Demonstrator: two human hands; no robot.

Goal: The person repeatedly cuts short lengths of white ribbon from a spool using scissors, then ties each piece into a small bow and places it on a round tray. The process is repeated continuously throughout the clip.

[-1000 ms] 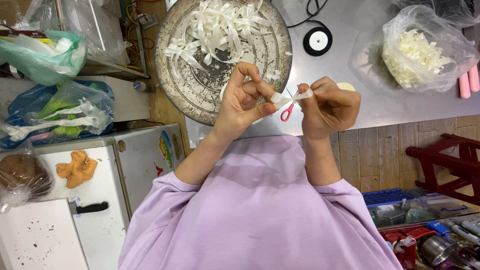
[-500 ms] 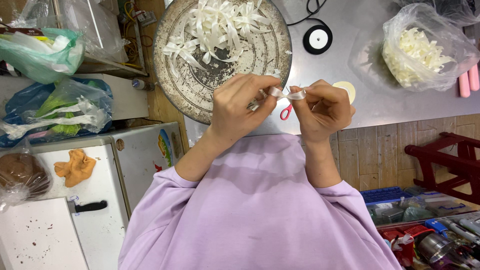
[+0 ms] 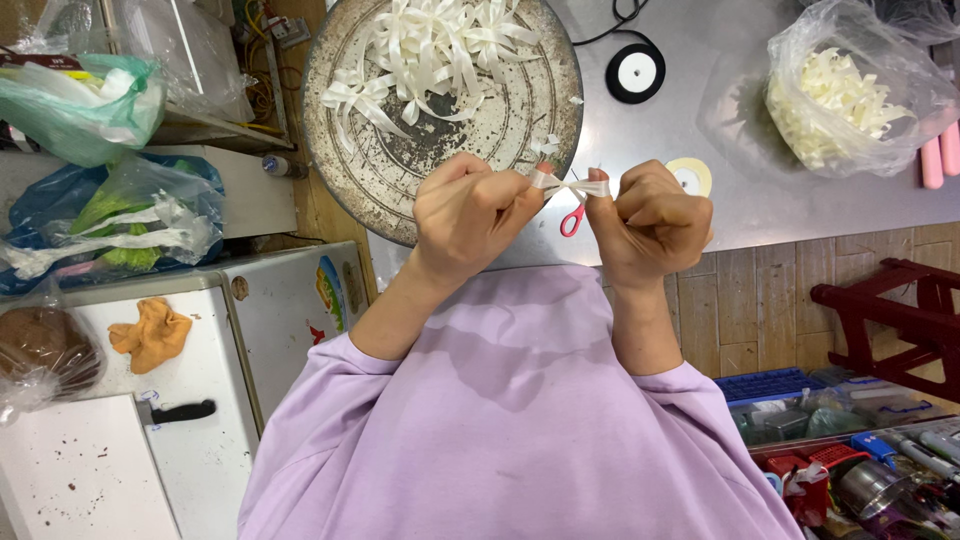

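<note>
Head view looked straight down on both hands, raised over the near edge of a grey steel table (image 3: 800, 200). Half a second before, the fists had been pressed almost together with the white ribbon (image 3: 570, 187) bunched between them; now they had drawn a little apart, and the ribbon was stretched into a short taut strip with a small knot at its middle. The left hand (image 3: 470, 212) was closed, pinching one end between thumb and fingers; the right hand (image 3: 652, 220) was likewise clenched on the other end. Red-handled scissors (image 3: 572, 220) lay on the table just under the ribbon, mostly hidden by the hands.

Beyond the left hand sat a round, worn metal tray (image 3: 400, 180) with a heap of finished white bows (image 3: 430, 45) at its far side. A black spool (image 3: 636, 72) and a pale yellow roll (image 3: 690, 174) lay to the right of it, and a clear plastic bag (image 3: 850, 90) of cream ribbon pieces stood near the table's right end, with pink sticks (image 3: 940, 150) beside it. Off the table, to the left, lay a green plastic bag (image 3: 80, 100), a blue-and-clear bag (image 3: 110, 215) of greens, and an orange cloth (image 3: 150, 335) on a white cabinet (image 3: 200, 420).
</note>
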